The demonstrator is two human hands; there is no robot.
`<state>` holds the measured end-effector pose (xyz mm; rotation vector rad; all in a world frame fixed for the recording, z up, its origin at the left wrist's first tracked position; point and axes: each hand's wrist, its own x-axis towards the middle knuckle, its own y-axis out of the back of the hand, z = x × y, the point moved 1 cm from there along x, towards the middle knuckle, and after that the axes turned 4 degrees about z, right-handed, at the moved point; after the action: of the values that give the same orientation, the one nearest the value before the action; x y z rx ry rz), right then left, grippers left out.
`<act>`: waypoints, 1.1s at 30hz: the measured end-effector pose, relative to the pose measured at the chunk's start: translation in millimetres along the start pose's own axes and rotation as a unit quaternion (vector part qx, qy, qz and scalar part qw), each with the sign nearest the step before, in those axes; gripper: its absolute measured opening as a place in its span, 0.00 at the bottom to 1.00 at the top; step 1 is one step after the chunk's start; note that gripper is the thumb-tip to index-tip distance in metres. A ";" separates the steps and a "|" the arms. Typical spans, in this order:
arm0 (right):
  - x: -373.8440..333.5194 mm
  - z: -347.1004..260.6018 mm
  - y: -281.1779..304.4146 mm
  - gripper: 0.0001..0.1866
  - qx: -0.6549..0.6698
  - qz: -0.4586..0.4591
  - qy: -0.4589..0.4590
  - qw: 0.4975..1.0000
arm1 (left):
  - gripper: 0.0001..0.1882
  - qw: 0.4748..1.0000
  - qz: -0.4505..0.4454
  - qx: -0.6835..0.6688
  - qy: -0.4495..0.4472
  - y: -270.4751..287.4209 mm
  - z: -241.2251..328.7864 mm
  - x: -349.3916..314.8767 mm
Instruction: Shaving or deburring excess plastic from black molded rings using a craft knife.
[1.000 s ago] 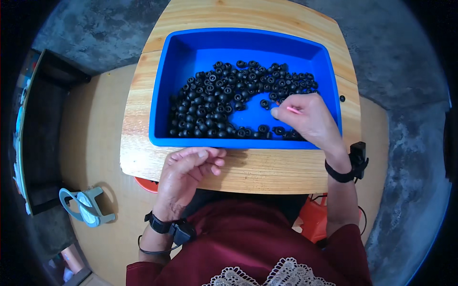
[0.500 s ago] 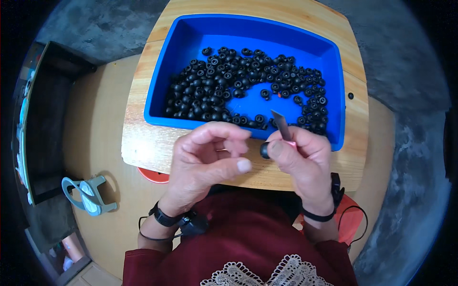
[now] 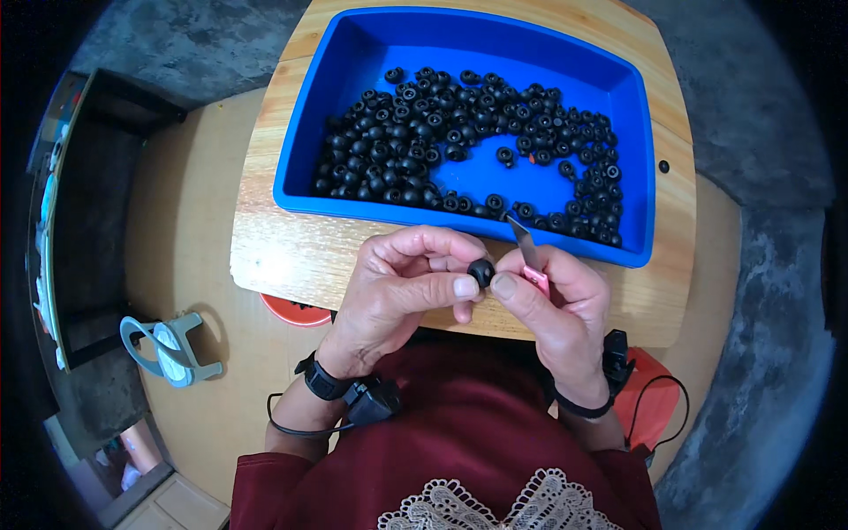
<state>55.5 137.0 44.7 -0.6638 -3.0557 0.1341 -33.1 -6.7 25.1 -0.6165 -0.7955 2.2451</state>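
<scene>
My left hand [image 3: 406,287] pinches a small round black piece [image 3: 481,272] between its thumb and fingers, above the table's near edge. Close beside it, my right hand [image 3: 561,305] is closed on a small knife with a pink handle [image 3: 536,279]. The knife's grey blade [image 3: 521,232] points up and away from me, its tip over the near rim of a blue tray [image 3: 340,208]. My right thumb and forefinger tips come right up to the black piece; whether they press on it, I cannot tell. Inside the tray lie a great many similar black pieces [image 3: 380,150], several showing a ringed hole.
The tray stands on a wooden table [image 3: 265,238]. One loose black piece [image 3: 664,166] rests on the wood to its right. Below the table's left edge shows a red basin [image 3: 296,309]. A grey-green stool [image 3: 172,349] is on the floor at left, a red-orange object [image 3: 643,397] at right.
The black piece was at my right fingertips; my left hand was apart from it and is now closed on it. Both hands have come together. The view has shifted slightly.
</scene>
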 end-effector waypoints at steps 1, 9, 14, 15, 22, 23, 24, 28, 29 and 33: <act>-0.5 0.8 -0.9 0.04 0.022 0.004 -0.004 1.000 | 0.09 1.000 0.001 0.000 0.002 0.9 -0.6 0.5; 0.1 -6.5 -0.4 0.02 -0.030 0.005 0.001 1.000 | 0.06 0.999 0.001 -0.045 0.031 2.5 -5.3 3.9; -1.0 -8.9 2.0 0.04 -0.113 0.004 0.055 0.992 | 0.06 1.000 0.006 -0.018 0.018 2.7 -4.0 0.8; -2.3 -9.1 2.5 0.04 -0.135 0.007 0.052 0.989 | 0.07 1.000 0.007 0.005 0.001 2.8 -3.5 -0.3; -5.0 1.5 1.3 0.05 -0.080 0.032 0.004 0.996 | 0.08 0.997 0.012 0.066 -0.040 -0.1 -4.7 -2.2; -4.3 2.8 1.4 0.05 -0.079 0.031 0.003 0.996 | 0.08 0.997 0.022 0.064 -0.036 -0.9 -5.0 -2.2; -3.2 5.3 1.4 0.05 -0.064 0.027 -0.013 0.997 | 0.08 0.997 0.031 0.062 -0.032 -1.2 -4.9 -2.3; -9.9 8.4 8.3 0.04 0.039 0.038 -0.110 0.992 | 0.08 0.998 0.020 0.049 -0.021 -4.9 -4.7 0.0; -10.3 7.9 8.8 0.04 0.038 0.043 -0.107 0.993 | 0.08 0.997 0.021 0.064 -0.024 -6.9 -5.3 1.2; -11.8 8.8 15.5 0.05 0.043 0.047 -0.070 0.996 | 0.09 0.992 0.004 0.117 -0.043 -14.6 -9.3 4.4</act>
<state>72.4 145.4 34.7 -0.8258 -3.1294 0.3255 -24.0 8.5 27.7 -0.4145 -0.5583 2.3409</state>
